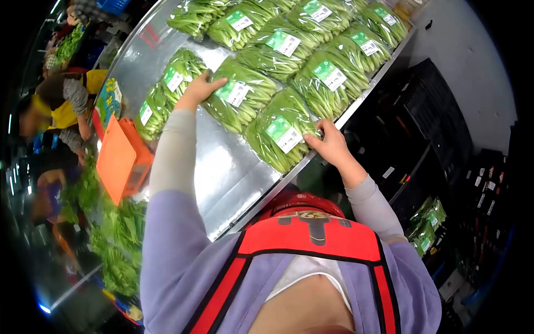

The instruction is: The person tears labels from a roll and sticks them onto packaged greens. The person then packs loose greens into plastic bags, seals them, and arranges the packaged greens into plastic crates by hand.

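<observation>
Clear plastic bags of leafy greens with green-and-white labels lie in rows on a shiny metal table. At the left edge of one bag of leafy greens is my left hand. Its thumb lies on the plastic, while its other fingers are partly hidden between this bag and the neighbouring bag. My right hand is closed at the lower right corner of the nearest bag, by the table's edge. Its thumb presses on the plastic and its fingers curl at the side.
The metal table slants across the view. An orange plastic container stands at its left edge, near loose leafy greens. Black crates are stacked at right. A co-worker in a yellow garment is at far left.
</observation>
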The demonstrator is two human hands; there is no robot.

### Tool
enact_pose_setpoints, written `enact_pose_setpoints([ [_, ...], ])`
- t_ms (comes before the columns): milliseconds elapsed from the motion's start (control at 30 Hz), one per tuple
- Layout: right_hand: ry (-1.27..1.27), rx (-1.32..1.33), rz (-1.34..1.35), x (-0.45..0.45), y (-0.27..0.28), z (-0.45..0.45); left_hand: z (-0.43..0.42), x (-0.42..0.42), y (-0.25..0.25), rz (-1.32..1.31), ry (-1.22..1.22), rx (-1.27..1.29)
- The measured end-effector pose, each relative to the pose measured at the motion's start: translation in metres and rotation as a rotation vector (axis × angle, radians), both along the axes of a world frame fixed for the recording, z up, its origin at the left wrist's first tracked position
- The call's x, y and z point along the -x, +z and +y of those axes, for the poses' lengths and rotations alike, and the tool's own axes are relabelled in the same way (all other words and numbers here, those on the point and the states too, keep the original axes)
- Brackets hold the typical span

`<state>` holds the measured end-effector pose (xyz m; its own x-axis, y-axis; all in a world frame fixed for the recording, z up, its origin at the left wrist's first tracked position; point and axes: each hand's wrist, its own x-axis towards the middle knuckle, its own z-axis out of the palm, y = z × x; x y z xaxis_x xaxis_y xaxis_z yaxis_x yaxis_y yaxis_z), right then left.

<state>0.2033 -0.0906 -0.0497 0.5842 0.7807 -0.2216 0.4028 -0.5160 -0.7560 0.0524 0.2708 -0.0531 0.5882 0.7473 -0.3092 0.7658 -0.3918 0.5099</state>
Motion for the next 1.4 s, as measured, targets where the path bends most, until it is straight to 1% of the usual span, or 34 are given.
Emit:
enact_pose_setpoints([
  [33, -0.01, 0.009, 0.0, 0.002, -0.003, -0.002, 0.01, 0.007, -0.007, 0.012, 0.023, 0.117],
  [100, -0.171, -0.324, 0.806, 0.006, -0.01, -0.005, 0.024, 0.016, -0.015, 0.04, 0.071, 0.342],
  [133, -0.222, -0.431, 0.916, 0.009, -0.011, -0.005, 0.013, 0.019, 0.001, -0.098, 0.052, 0.543],
  [167, -0.225, -0.431, 0.914, 0.015, -0.012, -0.005, 0.012, 0.026, -0.005, -0.099, 0.049, 0.545],
  [233, -0.398, -0.559, 0.985, 0.028, -0.017, -0.002, 0.001, 0.037, -0.006, -0.267, 0.091, 0.559],
  [267, -0.451, -0.52, 0.953, 0.028, -0.022, 0.0, 0.001, 0.043, -0.001, -0.254, 0.07, 0.672],
  [300, -0.446, -0.518, 0.951, 0.026, -0.021, 0.002, -0.006, 0.043, 0.006, -0.258, 0.072, 0.671],
  [367, -0.413, -0.554, 0.926, 0.021, -0.014, 0.003, -0.015, 0.049, 0.013, -0.229, 0.149, 0.521],
  [400, -0.405, -0.613, 0.944, 0.016, -0.008, 0.003, -0.01, 0.053, 0.004, -0.241, 0.125, 0.611],
  [433, -0.381, -0.653, 0.927, 0.007, -0.007, 0.002, -0.009, 0.058, -0.002, -0.245, 0.136, 0.612],
  [500, -0.388, -0.668, 1.069, -0.009, 0.017, 0.0, -0.012, 0.061, -0.01, -0.425, 0.104, 0.684],
  [567, -0.359, -0.672, 1.11, -0.02, 0.03, 0.009, -0.023, 0.059, 0.006, -0.407, 0.135, 0.724],
  [633, -0.378, -0.687, 1.156, -0.018, 0.042, 0.029, -0.026, 0.058, 0.009, -0.409, 0.06, 0.778],
  [700, -0.294, -0.678, 1.143, -0.017, 0.041, 0.059, -0.028, 0.06, 0.007, -0.383, 0.04, 0.8],
  [767, -0.18, -0.663, 1.236, -0.014, 0.042, 0.096, -0.033, 0.06, 0.013, -0.264, 0.025, 0.855],
  [800, -0.199, -0.568, 1.173, -0.013, 0.035, 0.115, -0.027, 0.067, -0.01, -0.316, -0.062, 0.823],
  [833, -0.108, -0.496, 1.078, -0.017, 0.011, 0.135, -0.023, 0.073, -0.02, -0.316, -0.073, 0.83],
  [867, -0.025, -0.388, 0.777, -0.016, 0.002, 0.149, -0.02, 0.077, -0.028, -0.392, 0.072, 0.914],
  [900, 0.024, -0.294, 0.522, -0.021, -0.025, 0.16, -0.02, 0.076, -0.031, -0.467, 0.217, 0.994],
  [933, -0.006, -0.367, 0.348, -0.024, -0.02, 0.162, -0.025, 0.072, -0.019, -0.579, 0.294, 1.052],
  [967, -0.028, -0.43, 0.178, -0.027, -0.015, 0.162, -0.03, 0.069, -0.007, -0.581, 0.291, 1.064],
  [1000, -0.03, -0.423, 0.174, -0.039, -0.015, 0.161, -0.037, 0.064, 0.012, -0.571, 0.337, 1.028],
  [1033, -0.268, -0.481, 0.123, -0.055, -0.016, 0.16, -0.04, 0.061, 0.021, -0.558, 0.386, 0.989],
  [1067, -0.507, -0.537, 0.07, -0.069, -0.017, 0.158, -0.035, 0.063, 0.013, -0.528, 0.405, 0.857],
  [1100, -0.509, -0.538, 0.069, -0.078, -0.01, 0.156, -0.024, 0.064, 0.007, -0.526, 0.403, 0.858],
  [1167, -0.652, -0.453, 0.584, -0.094, 0.004, 0.155, -0.002, 0.061, -0.001, -0.57, 0.282, 0.637],
  [1200, -0.671, -0.477, 0.64, -0.095, 0.003, 0.162, 0.001, 0.051, 0.01, -0.638, 0.317, 0.597],
  [1233, -0.677, -0.476, 0.642, -0.101, -0.002, 0.168, 0.0, 0.042, 0.023, -0.632, 0.315, 0.598],
  [1300, -0.62, -0.436, 0.844, -0.115, -0.008, 0.179, -0.008, 0.017, 0.044, -0.597, 0.078, 0.263],
  [1333, -0.623, -0.432, 0.848, -0.11, 0.0, 0.179, -0.01, 0.007, 0.046, -0.592, 0.079, 0.267],
  [1400, -0.656, -0.397, 0.865, -0.104, 0.017, 0.184, -0.015, -0.006, 0.045, -0.447, -0.159, -0.16],
])
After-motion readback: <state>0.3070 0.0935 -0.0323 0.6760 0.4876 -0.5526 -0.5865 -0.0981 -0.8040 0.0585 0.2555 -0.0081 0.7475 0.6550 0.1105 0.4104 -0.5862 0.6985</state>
